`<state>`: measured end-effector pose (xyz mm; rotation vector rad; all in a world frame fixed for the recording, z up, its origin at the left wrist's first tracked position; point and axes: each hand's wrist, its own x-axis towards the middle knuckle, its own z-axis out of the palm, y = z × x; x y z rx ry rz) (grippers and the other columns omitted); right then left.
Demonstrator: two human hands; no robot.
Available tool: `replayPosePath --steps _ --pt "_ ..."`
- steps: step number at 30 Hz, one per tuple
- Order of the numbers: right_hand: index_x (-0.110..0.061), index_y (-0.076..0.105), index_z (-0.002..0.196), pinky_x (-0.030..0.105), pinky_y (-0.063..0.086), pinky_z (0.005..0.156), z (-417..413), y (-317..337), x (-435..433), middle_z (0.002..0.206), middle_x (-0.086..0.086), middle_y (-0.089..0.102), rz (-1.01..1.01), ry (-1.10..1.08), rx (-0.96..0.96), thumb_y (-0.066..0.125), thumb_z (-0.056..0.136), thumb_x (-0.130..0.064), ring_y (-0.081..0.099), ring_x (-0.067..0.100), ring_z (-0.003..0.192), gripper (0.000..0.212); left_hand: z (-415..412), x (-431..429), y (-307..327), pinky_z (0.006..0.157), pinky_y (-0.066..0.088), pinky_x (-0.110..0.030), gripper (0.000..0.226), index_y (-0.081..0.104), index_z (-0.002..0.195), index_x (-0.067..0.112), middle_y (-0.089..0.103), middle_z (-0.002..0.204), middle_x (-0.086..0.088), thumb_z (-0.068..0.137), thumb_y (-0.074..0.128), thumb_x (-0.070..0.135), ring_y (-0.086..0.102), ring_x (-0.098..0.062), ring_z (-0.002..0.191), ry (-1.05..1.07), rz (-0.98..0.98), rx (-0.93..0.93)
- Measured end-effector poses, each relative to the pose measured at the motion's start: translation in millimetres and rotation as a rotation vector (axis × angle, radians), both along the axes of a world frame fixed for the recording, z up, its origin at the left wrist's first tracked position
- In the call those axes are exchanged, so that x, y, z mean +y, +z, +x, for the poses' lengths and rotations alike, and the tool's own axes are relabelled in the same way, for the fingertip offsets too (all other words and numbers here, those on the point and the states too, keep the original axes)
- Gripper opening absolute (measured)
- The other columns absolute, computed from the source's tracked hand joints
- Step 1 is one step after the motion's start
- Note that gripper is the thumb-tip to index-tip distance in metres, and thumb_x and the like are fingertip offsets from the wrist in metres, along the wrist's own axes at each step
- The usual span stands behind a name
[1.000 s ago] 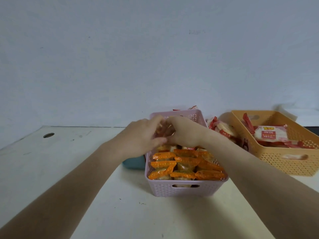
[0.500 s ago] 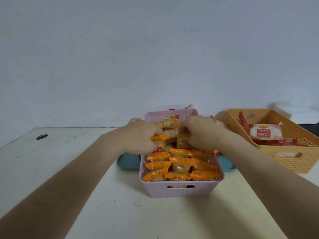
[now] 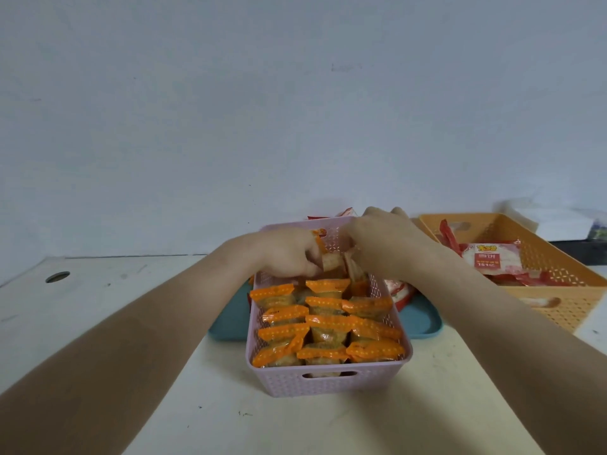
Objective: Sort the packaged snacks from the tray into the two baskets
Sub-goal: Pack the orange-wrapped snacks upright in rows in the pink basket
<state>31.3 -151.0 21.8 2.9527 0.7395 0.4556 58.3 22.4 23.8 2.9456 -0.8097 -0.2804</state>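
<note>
A pink basket (image 3: 328, 380) sits in front of me, packed with several orange-wrapped snacks (image 3: 325, 320) in rows. Both hands reach into its far end. My left hand (image 3: 289, 254) pinches an orange-wrapped snack (image 3: 330, 262) there, and my right hand (image 3: 384, 244) grips a neighbouring packet (image 3: 354, 272) beside it. A teal tray (image 3: 423, 320) lies under and behind the pink basket, with a red-and-white snack (image 3: 399, 290) on it. At the right stands an orange basket (image 3: 558, 300) holding red-and-white snack packets (image 3: 492, 261).
The white table (image 3: 115, 300) has a round cable hole (image 3: 57, 276) at the far left. A pale wall rises right behind the baskets. A white object (image 3: 558, 221) lies behind the orange basket at the far right.
Both hands have shifted toward the far end of the pink basket and lifted slightly, still working the orange packets there. The view has tilted a little.
</note>
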Motion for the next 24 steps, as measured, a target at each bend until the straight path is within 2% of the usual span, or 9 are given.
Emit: replayPosePath --steps 2,4,8,11,13,16,18,21,24 --pt "-0.025 0.055 0.094 0.039 0.027 0.081 1 -3 1 0.093 -0.004 0.054 -0.131 -0.02 -0.007 0.05 0.087 -0.012 0.042 0.019 0.11 0.016 3 -4 -4 0.075 0.045 -0.019 0.021 0.074 0.104 0.024 0.063 0.081 0.019 0.094 0.056 0.031 0.058 -0.004 0.08 0.001 0.046 0.098" --pt "-0.025 0.06 0.103 0.041 0.029 0.082 2 -7 3 0.102 -0.002 0.059 -0.238 -0.034 -0.017 0.054 0.088 -0.015 0.039 0.021 0.115 0.019 5 -7 -7 0.088 0.048 -0.026 0.027 0.071 0.11 0.024 0.065 0.097 0.015 0.096 0.054 0.037 0.06 -0.009 0.094 -0.002 0.084 0.18" --pt "-0.025 0.062 0.111 0.045 0.03 0.093 4 -10 6 0.109 -0.001 0.061 -0.328 0.019 -0.006 0.062 0.089 -0.02 0.041 0.022 0.118 0.023 16 -12 -15 0.093 0.052 -0.038 0.032 0.063 0.124 0.022 0.066 0.116 0.004 0.093 0.058 0.03 0.06 -0.018 0.103 0.009 0.226 0.14" --pt "-0.028 0.062 0.112 0.045 0.029 0.094 5 -9 5 0.112 -0.004 0.059 -0.313 0.049 0.092 0.059 0.091 -0.029 0.038 0.021 0.117 0.022 20 -14 -17 0.081 0.056 -0.035 0.025 0.063 0.116 0.016 0.066 0.103 0.001 0.091 0.06 0.02 0.061 -0.019 0.091 0.014 0.35 0.041" --pt "-0.031 0.062 0.113 0.046 0.028 0.095 5 -9 3 0.116 -0.005 0.057 -0.304 0.043 0.175 0.057 0.091 -0.035 0.035 0.02 0.119 0.023 18 -17 -15 0.065 0.049 -0.028 0.005 0.058 0.086 0.016 0.058 0.079 0.004 0.09 0.061 0.014 0.054 -0.013 0.07 -0.017 0.426 -0.052" --pt "-0.029 0.06 0.119 0.048 0.028 0.099 5 -12 3 0.122 -0.003 0.053 -0.37 0.024 0.217 0.057 0.092 -0.031 0.032 0.022 0.121 0.028 14 -21 -15 0.06 0.042 -0.027 0.038 0.037 0.065 0.025 0.048 0.067 0.004 0.087 0.062 0.006 0.049 -0.014 0.062 -0.097 0.555 -0.145" --pt "-0.025 0.06 0.118 0.047 0.029 0.1 4 -14 6 0.124 0.0 0.053 -0.397 0.017 0.179 0.058 0.092 -0.027 0.034 0.024 0.121 0.027 14 -21 -17 0.059 0.047 -0.029 0.029 0.046 0.066 0.02 0.054 0.069 0.001 0.084 0.065 0.008 0.055 -0.018 0.065 -0.148 0.645 -0.201" --pt "-0.022 0.064 0.109 0.044 0.03 0.099 5 -16 5 0.12 0.0 0.058 -0.346 0.059 0.08 0.058 0.092 -0.021 0.042 0.023 0.119 0.018 16 -17 -18 0.062 0.051 -0.031 0.004 0.063 0.083 0.012 0.059 0.075 -0.001 0.083 0.066 0.015 0.058 -0.02 0.07 -0.212 0.681 -0.19" --pt "-0.027 0.067 0.105 0.041 0.034 0.096 12 -17 -4 0.11 -0.003 0.063 -0.197 0.112 0.045 0.055 0.094 -0.018 0.049 0.019 0.112 0.019 16 -9 -16 0.065 0.053 -0.031 0.009 0.067 0.092 0.017 0.064 0.08 0.003 0.084 0.064 0.016 0.06 -0.018 0.075 -0.232 0.6 -0.13"
